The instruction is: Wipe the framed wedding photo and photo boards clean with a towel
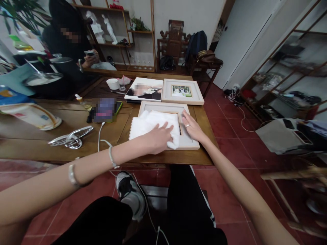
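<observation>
Item: your left hand (pixel 162 137), fingers spread over a white cloth (pixel 143 126). Item: your right hand (pixel 193 128), laid flat, fingers extended and close together, on the right border of the near frame (pixel 191 147). Item: that frame, lying near the front edge of the table (pixel 201 119), its opening mostly under the cloth (whether glass fills it, one cannot tell). Handling note: this looks like wiping; use light, even pressure, brace the border, and work into the inner edges. Caution: a framed picture (pixel 199 91) and photo panel (pixel 150 89) sit just behind; short strokes seem safer.
</observation>
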{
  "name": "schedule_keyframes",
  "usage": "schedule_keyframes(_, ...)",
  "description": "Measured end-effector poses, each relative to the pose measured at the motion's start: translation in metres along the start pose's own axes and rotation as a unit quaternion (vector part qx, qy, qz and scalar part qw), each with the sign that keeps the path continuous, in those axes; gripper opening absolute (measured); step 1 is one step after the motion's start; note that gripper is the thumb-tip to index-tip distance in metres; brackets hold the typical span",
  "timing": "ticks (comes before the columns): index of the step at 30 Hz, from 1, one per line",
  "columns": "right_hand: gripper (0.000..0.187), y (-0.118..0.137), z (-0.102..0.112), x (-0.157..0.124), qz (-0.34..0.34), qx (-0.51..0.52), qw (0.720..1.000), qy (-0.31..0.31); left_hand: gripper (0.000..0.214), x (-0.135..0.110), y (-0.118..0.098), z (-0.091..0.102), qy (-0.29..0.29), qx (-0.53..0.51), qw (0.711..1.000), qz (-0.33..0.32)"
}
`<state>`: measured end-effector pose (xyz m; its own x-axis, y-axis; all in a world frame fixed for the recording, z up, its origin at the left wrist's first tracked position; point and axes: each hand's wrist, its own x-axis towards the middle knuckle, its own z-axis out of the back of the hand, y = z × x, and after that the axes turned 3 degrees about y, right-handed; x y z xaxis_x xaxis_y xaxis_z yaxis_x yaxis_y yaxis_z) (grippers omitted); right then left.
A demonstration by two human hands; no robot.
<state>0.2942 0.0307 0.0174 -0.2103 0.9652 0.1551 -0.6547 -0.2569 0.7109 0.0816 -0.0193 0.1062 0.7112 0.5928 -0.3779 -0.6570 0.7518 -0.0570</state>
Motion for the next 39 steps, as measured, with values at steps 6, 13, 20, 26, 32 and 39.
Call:
schedule_keyframes(6,0.07,0.002,0.0,-0.001,0.031,-0.026,0.999,0.014,0.042,-0.017,0.04,0.007,0.027,0.097,0.985,0.137)
schedule_keyframes(13,0.054,0.0,0.0,0.0,0.082,-0.109,0.99,0.03,0.048,0.05,0.063,0.023,-0.237,0.004,0.967,0.098)
schedule_keyframes(20,0.04,-0.003,0.001,0.0,0.081,-0.147,0.985,0.042,0.036,0.12,0.028,0.03,-0.207,0.048,0.975,-0.061)
schedule_keyframes(26,0.048,0.0,0.0,-0.001,0.102,-0.141,0.984,0.042,0.025,0.096,0.059,0.02,-0.165,0.116,0.979,0.035)
schedule_keyframes(32,0.052,0.0,0.0,-0.001,0.064,-0.132,0.988,0.045,0.032,0.048,0.103,0.011,-0.146,0.144,0.971,0.123)
schedule_keyframes(39,0.05,0.004,-0.003,-0.001,0.045,-0.069,0.996,0.028,0.033,-0.004,0.036,0.009,-0.046,0.119,0.973,0.191)
